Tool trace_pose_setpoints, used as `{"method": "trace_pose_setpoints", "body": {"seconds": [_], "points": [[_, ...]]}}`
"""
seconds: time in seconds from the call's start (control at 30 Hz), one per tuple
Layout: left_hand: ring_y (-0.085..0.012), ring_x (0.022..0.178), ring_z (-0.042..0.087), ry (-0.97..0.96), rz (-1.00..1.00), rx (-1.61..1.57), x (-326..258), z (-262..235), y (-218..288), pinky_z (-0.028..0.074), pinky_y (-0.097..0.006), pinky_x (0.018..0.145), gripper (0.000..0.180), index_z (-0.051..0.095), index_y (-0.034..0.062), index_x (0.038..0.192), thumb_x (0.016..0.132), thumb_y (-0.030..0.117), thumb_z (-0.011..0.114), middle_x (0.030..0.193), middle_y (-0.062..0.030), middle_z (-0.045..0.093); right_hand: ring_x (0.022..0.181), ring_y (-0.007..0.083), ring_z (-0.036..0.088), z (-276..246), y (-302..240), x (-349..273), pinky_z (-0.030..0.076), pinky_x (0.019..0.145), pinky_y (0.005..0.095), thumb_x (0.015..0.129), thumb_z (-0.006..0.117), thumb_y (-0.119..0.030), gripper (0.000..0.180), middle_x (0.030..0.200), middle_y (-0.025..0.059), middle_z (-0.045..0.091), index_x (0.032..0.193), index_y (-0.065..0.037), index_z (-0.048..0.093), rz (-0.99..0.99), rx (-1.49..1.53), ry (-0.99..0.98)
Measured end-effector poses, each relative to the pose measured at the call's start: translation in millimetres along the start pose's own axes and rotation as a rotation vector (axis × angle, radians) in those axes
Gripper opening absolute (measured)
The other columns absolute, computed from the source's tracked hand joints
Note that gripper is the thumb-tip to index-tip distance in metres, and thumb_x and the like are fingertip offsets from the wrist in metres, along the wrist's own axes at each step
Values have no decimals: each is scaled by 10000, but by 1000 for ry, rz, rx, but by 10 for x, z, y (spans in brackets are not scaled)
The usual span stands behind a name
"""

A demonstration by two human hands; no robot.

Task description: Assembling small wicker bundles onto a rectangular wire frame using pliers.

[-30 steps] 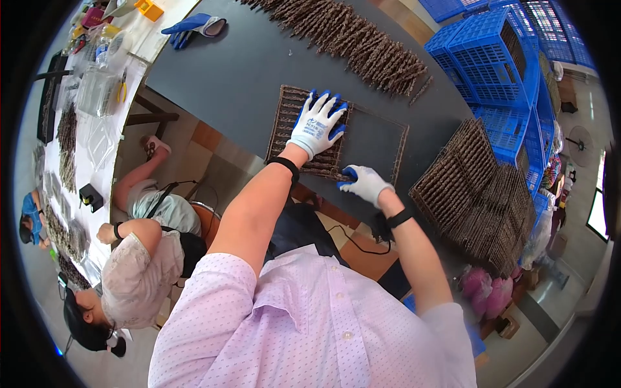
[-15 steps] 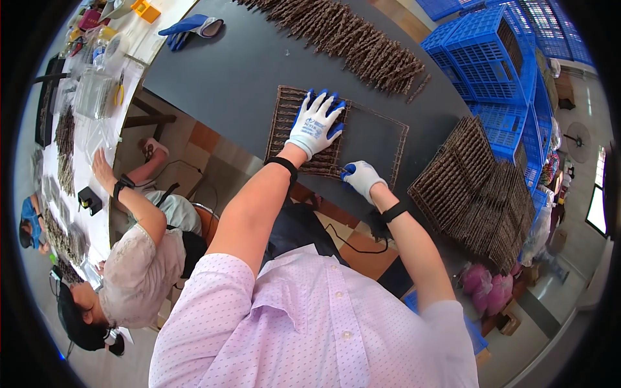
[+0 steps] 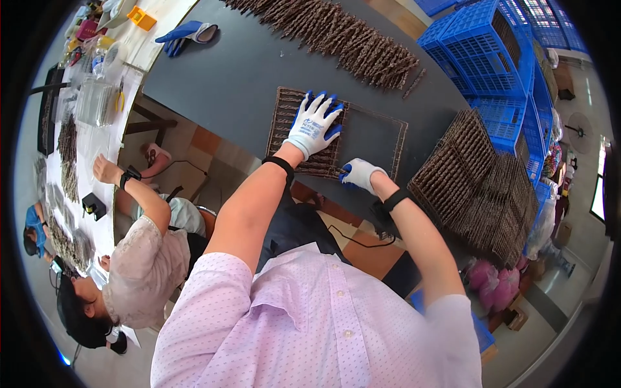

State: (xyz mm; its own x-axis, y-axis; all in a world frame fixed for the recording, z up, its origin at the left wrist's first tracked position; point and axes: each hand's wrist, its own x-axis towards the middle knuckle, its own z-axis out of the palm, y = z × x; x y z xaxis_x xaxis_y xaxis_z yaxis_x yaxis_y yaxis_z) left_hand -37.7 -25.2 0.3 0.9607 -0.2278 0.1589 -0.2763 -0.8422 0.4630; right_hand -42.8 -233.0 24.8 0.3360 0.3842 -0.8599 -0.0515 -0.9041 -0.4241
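A flat wire rack [image 3: 381,139] lies on the dark table [image 3: 226,71], its left half filled with rows of thin brown sticks [image 3: 284,129]. My left hand [image 3: 315,124], in a white and blue glove, lies flat with spread fingers on those sticks. My right hand [image 3: 361,174], gloved the same way, is curled at the rack's near edge, pinching the end of a stick there. The right half of the rack shows bare.
A long heap of brown sticks [image 3: 336,35] lies at the table's far side. Stacked filled racks [image 3: 479,187] stand at the right, blue crates [image 3: 491,45] behind them. A spare blue glove [image 3: 184,31] lies far left. Another person [image 3: 139,258] sits at the left table.
My right hand has slid left along the rack's near edge, closer to my left hand. My left hand has stayed flat on the sticks. The seated person's arm has shifted.
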Motion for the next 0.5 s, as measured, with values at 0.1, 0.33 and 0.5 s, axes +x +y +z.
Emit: {"method": "trace_pose_setpoints", "body": {"seconds": [0.1,0.33,0.5], "points": [[-352,1384,380,-5,7,3,8,-4,14,209,-552,1182,561,559,145,1350,848,352,697,1457,-145,469,884,330,685,-115,-112,81,515,774,399,882,592,-270,336,999,180,720,1036,3,712,67,-368,-221],[-341,1387,381,-13,23,-16,-27,18,25,203,-542,1190,576,554,150,1355,839,359,703,1457,-139,471,871,352,677,-140,-13,43,514,769,406,866,576,-327,367,992,168,721,1013,-28,730,-46,-296,-399],[-328,1393,378,0,-17,-17,-66,41,-6,199,-527,1198,560,562,155,1343,841,362,697,1457,-132,473,942,365,661,226,-169,-299,522,830,424,876,581,-246,257,1016,177,703,1006,-74,721,106,-283,217]]}}
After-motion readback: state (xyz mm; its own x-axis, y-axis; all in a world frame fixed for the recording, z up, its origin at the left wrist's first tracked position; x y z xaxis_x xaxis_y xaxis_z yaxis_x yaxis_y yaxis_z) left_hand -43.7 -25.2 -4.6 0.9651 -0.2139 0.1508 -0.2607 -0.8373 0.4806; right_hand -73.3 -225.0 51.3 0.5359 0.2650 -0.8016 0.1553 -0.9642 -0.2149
